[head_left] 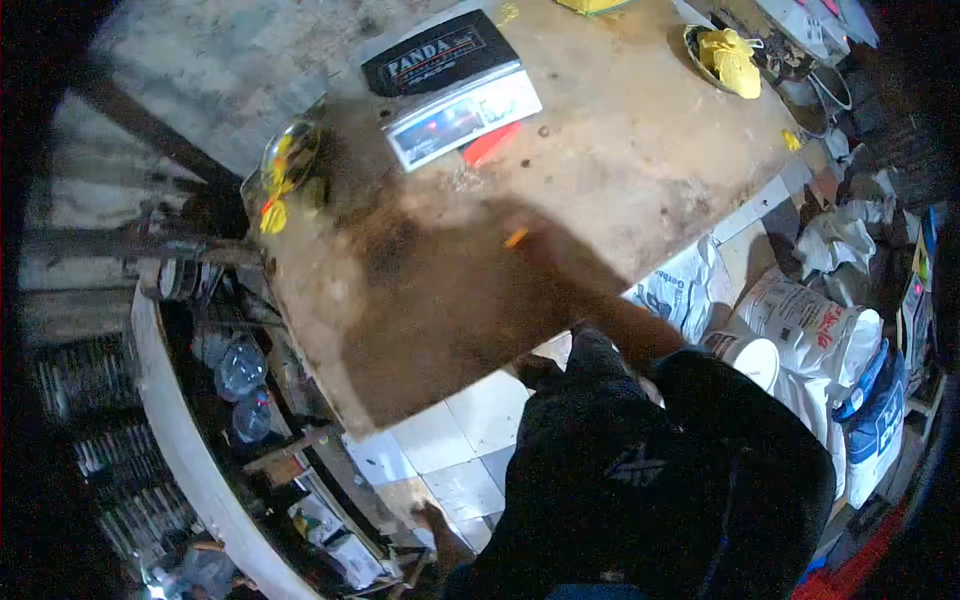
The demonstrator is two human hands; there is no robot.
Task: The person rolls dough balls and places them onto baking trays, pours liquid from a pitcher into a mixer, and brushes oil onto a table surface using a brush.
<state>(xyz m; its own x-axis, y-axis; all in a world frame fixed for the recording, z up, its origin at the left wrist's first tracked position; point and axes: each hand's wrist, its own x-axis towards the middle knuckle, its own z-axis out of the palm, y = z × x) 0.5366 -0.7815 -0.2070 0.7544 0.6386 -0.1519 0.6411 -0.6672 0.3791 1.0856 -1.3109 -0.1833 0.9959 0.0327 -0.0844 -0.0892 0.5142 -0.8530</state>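
Observation:
My right arm reaches over the brown tabletop (pixel 640 160). My right hand (pixel 540 250) is low over it in deep shadow, its fingers dim and blurred. A small orange piece (pixel 516 238) shows right at the fingertips; I cannot tell whether it is held. Farther along the table sits a digital scale (pixel 465 120) with a lit display and a black box marked ZANDA (pixel 440 55) at its upper side. A red piece (pixel 491 145) lies against the scale. My left hand (pixel 430 518) hangs low beside my body, over the floor tiles, its fingers indistinct.
A bowl with yellow pieces (pixel 290 160) stands at the table's left corner. Another dish holds a yellow bundle (pixel 730 62) at upper right. White sacks (pixel 800 320) and a white tub (pixel 745 358) crowd the right side. A shelf unit (pixel 190 420) with clear bottles (pixel 240 370) stands left.

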